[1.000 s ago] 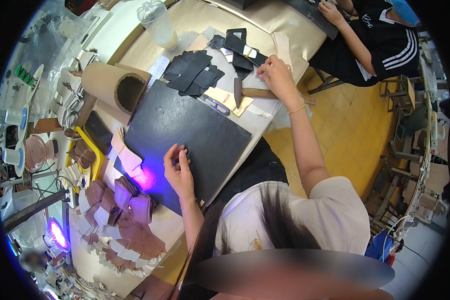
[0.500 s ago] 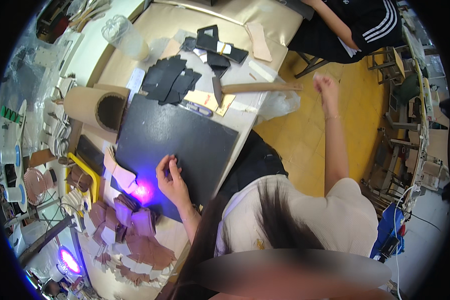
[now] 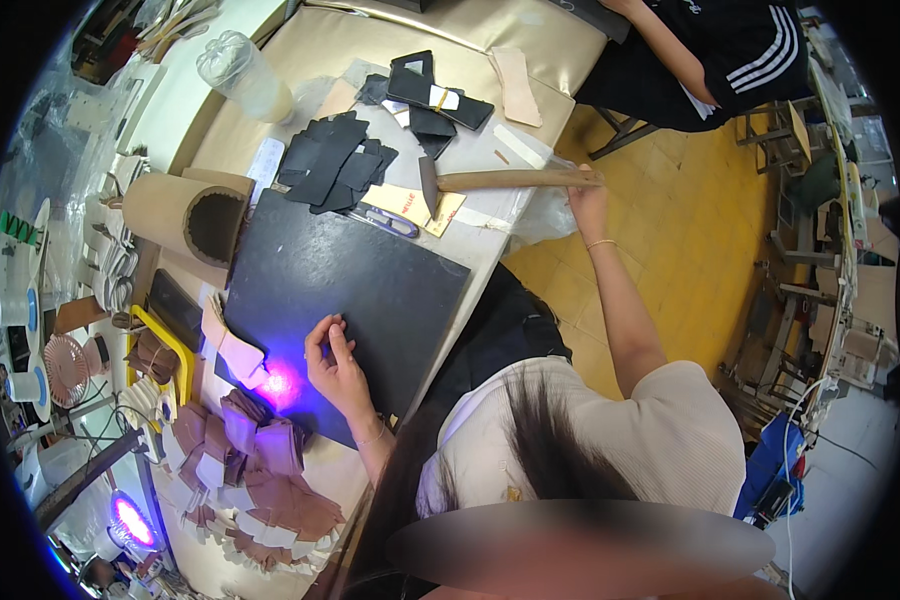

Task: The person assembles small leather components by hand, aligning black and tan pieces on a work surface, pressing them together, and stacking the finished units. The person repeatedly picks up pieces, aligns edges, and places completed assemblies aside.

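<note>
Head view is showing the right hand (image 3: pixel 585 200) closing on the hammer (image 3: pixel 505 181) handle at the table's edge, left hand (image 3: pixel 338 365) lying open-fingered on the black mat (image 3: pixel 350 290), nothing yet being struck.

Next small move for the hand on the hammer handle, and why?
Probably lift the hammer by its wooden handle and carry it over the black mat. The right hand is at the handle's end off the table edge, while the left hand rests on the mat.
</note>
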`<state>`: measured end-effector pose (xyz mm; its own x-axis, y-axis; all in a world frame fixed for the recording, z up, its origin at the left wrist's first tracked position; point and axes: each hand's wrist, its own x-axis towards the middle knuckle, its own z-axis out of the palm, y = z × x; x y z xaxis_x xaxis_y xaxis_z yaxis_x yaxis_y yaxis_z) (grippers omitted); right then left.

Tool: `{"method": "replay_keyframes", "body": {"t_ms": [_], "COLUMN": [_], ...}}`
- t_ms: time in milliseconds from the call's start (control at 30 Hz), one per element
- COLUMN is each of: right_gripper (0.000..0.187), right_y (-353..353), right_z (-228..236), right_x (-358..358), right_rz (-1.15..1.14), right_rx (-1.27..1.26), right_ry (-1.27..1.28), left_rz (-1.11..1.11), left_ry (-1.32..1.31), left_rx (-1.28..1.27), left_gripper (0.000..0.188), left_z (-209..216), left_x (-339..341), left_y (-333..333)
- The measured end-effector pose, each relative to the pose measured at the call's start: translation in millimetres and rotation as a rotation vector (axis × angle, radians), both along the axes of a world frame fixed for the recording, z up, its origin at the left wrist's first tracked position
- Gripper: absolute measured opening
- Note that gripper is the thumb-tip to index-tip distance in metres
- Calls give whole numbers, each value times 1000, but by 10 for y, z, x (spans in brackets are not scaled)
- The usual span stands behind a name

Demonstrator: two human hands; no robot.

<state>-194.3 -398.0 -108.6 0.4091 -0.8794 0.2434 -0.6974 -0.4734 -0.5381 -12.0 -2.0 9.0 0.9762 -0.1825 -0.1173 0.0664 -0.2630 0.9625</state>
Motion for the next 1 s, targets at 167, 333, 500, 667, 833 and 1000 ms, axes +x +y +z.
{"method": "replay_keyframes", "body": {"t_ms": [167,333,500,667,833,1000], "right_gripper": [9,16,22,29,74,109], "right_y": [-107,-41,6,-46,-245,-412], "right_z": [11,156,228,188,374,1056], "right_x": [19,52,80,52,-118,-296], "right_rz": [12,8,-38,-80,222,250], "right_rx": [-31,89,107,153,158,65], "right_ry": [-60,-237,-189,-222,-42,576], "left_rz": [7,-3,-2,12,-4,-31], "left_ry": [-7,-4,-9,-4,-21,-32], "left_rx": [19,-3,-29,-37,-39,-13], "left_gripper": [17,17,17,16,16,17], "left_z": [11,12,5,7,4,-4], "left_x": [4,8,3,-2,6,14], "left_y": [-15,-16,-6,-14,-12,9]}}
